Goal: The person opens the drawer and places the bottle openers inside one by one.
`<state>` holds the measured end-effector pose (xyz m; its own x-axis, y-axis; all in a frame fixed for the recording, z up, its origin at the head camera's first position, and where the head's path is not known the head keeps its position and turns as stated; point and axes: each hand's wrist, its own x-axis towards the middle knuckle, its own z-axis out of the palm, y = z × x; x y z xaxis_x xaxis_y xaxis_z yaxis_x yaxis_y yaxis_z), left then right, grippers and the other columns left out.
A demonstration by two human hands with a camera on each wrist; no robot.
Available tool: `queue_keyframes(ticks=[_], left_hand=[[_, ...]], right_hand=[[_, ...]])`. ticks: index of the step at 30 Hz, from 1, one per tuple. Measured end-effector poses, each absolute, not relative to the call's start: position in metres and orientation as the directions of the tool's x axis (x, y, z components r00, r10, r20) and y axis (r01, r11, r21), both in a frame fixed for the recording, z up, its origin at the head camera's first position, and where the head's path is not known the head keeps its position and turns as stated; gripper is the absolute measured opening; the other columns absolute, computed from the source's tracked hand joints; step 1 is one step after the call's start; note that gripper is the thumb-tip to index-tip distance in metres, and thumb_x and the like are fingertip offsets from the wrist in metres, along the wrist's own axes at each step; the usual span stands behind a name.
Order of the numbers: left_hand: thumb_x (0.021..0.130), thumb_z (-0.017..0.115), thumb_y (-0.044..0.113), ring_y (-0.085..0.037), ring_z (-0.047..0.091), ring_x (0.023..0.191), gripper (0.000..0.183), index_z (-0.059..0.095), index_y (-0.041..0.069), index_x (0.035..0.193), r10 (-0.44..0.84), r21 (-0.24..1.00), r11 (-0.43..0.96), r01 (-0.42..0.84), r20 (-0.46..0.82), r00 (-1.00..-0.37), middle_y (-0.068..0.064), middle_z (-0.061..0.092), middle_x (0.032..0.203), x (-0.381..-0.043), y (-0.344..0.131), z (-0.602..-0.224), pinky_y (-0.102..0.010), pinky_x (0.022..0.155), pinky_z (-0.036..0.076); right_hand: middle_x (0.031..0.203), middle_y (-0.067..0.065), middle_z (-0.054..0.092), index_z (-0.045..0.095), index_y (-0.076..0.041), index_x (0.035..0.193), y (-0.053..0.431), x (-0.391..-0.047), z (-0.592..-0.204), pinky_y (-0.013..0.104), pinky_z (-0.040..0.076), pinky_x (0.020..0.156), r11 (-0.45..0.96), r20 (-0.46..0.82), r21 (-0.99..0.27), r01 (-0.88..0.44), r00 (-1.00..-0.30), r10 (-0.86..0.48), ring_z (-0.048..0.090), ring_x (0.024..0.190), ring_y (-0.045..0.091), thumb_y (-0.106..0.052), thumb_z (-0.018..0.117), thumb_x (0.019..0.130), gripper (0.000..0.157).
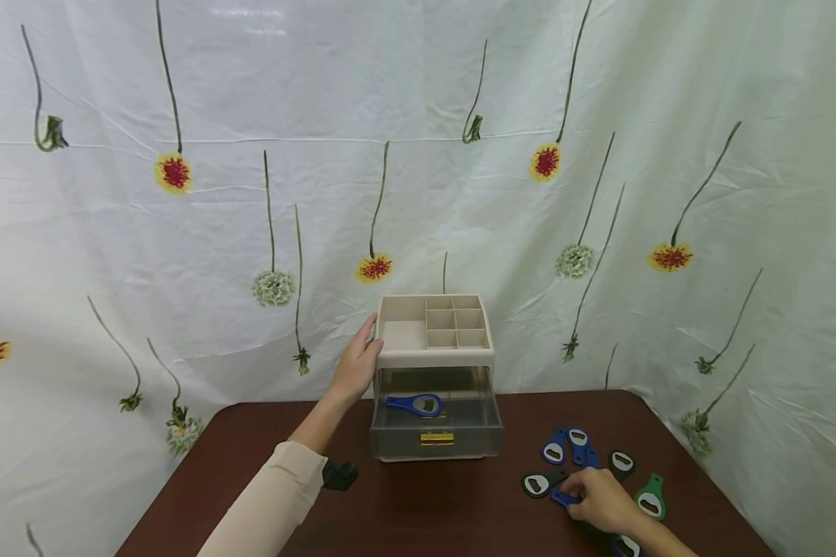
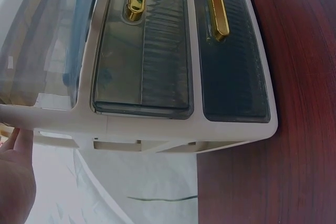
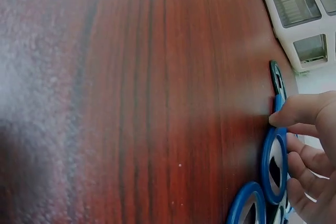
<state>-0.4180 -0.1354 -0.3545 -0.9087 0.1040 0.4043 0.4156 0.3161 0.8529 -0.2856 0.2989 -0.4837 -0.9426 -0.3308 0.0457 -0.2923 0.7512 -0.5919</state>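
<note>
A cream desktop organizer (image 1: 435, 357) stands at the back of the table, its top split into compartments. Its upper clear drawer (image 1: 397, 442) is pulled out, with a blue bottle opener (image 1: 402, 403) lying inside. My left hand (image 1: 355, 365) rests against the organizer's left side, fingers extended along the upper edge. On the right of the table, my right hand (image 1: 602, 501) pinches another blue bottle opener (image 3: 264, 166) by its handle between thumb and fingers. Around that hand lie several more openers, among them a black one (image 1: 552, 477) and a green one (image 1: 655, 489).
A small dark object (image 1: 340, 476) lies left of the organizer, partly behind the left sleeve. Lower drawers with gold handles (image 2: 219, 17) show in the left wrist view. Behind the dark wooden table (image 1: 418, 518) hangs a flower-printed white cloth (image 1: 418, 201).
</note>
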Motion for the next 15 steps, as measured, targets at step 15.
queue_keyframes(ticks=[15], left_hand=[[0.110, 0.040, 0.014, -0.043, 0.042, 0.141, 0.058, 0.024, 0.007, 0.165, 0.111, 0.857, 0.304, 0.417, 0.403, -0.908, -0.017, 0.026, 0.167, -0.417, -0.135, -0.355, -0.057, 0.112, 0.036]], right_hand=[[0.087, -0.004, 0.067, 0.079, -0.007, 0.098, 0.296, -0.290, -0.431, 0.036, 0.054, 0.068, 0.762, 0.115, -0.591, -0.266, -0.962, -0.246, 0.062, 0.081, 0.016, -0.004, 0.082, 0.079, 0.020]])
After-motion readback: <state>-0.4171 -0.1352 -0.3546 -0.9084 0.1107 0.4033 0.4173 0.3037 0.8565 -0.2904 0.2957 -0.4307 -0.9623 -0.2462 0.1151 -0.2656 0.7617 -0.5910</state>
